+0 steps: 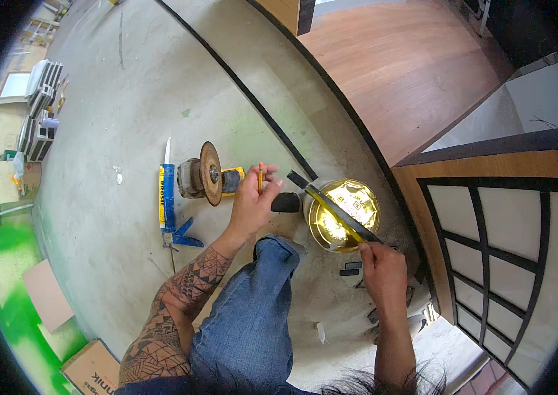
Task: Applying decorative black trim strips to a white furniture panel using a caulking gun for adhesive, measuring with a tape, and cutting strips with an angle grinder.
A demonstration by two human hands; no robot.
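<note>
My left hand (252,201) is closed with an orange pencil (260,178) upright between its fingers. It is above the floor, beside an angle grinder (210,174) with a worn brown disc. My right hand (384,270) pinches the near end of a short black strip (338,212), which lies slanted over a shiny gold tin (355,197). A thin yellow band runs along the strip; I cannot tell whether it is a separate piece. Left of the grinder lies a blue caulking gun (180,236) with a blue and yellow sealant cartridge (166,194).
A long black strip (239,85) lies across the grey floor toward the tin. On the right stands a wooden cabinet with a black-framed grid panel (500,243). Small black offcuts (350,270) lie near the tin. A cardboard box (91,370) sits lower left, by green-painted board.
</note>
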